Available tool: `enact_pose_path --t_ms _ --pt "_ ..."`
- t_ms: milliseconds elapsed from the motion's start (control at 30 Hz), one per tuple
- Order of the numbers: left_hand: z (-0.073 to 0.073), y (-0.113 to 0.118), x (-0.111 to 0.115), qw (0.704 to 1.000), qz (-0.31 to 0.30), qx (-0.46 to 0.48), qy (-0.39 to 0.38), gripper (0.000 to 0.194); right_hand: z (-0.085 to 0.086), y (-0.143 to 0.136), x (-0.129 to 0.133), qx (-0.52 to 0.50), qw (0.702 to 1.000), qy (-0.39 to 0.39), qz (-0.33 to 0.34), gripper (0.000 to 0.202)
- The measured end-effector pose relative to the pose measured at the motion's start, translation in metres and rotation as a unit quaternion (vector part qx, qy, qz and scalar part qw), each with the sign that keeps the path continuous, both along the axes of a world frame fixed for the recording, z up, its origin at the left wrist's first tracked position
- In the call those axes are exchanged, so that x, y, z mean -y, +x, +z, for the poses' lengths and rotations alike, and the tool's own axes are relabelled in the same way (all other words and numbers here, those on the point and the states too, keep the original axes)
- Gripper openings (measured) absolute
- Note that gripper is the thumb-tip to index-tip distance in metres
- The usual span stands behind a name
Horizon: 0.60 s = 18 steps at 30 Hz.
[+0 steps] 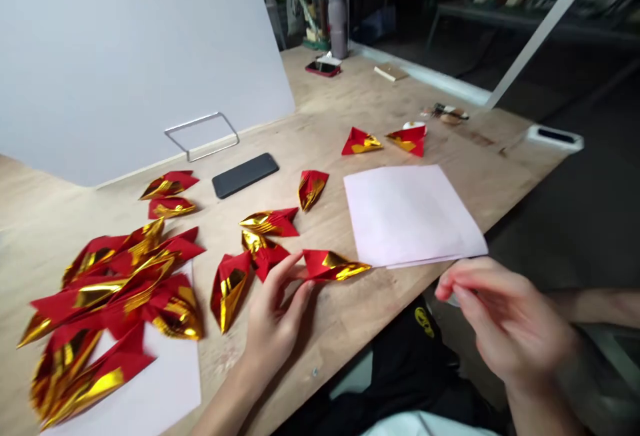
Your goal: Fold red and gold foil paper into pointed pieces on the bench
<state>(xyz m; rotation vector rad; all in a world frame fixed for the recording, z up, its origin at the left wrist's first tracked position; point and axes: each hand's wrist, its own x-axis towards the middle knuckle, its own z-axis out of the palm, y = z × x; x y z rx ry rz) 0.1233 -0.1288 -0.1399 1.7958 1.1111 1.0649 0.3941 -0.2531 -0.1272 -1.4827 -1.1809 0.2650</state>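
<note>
My left hand [280,313] pinches the end of a folded red and gold paper piece [330,265] between thumb and fingers, just above the wooden table. Close to it on the table lie more red and gold paper folds [270,223], one of them [231,289] left of my fingers. Off the table's front edge, my right hand [500,313] hangs with thumb and fingertips drawn together, slightly blurred; anything between them cannot be made out. A stack of pale pink paper sheets [413,213] lies between and beyond my hands.
A heap of red and gold folds [120,283] covers part of a white sheet [175,383] at left. A black phone [245,175] lies before a large white board [135,56] with a metal wire stand [203,137]. Farther back are a bottle [338,19] and a red-cased phone [323,68].
</note>
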Motion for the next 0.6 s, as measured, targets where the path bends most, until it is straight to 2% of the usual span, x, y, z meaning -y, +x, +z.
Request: enact_pose_path --t_ms 100,233,333,500,600 --pt "-0.003 -0.005 -0.005 0.996 0.011 -0.065 0.059 0.022 -0.016 0.040 -0.028 0.026 0.998 -0.017 -0.059 0.006" --pt "-0.003 -0.008 -0.009 0.992 0.001 -0.073 0.103 0.017 -0.025 0.070 -0.062 0.114 0.982 -0.074 -0.131 0.013" --pt "0.000 -0.007 -0.009 0.991 -0.024 -0.060 0.117 0.013 -0.016 0.086 -0.105 0.158 0.974 -0.109 -0.124 0.018" --pt "0.005 -0.003 -0.011 0.988 -0.039 -0.052 0.141 0.012 0.008 0.111 -0.200 0.207 0.952 -0.191 -0.120 0.045" --pt "0.007 -0.002 -0.011 0.987 -0.038 -0.046 0.147 0.013 0.016 0.122 -0.238 0.211 0.944 -0.228 -0.111 0.042"
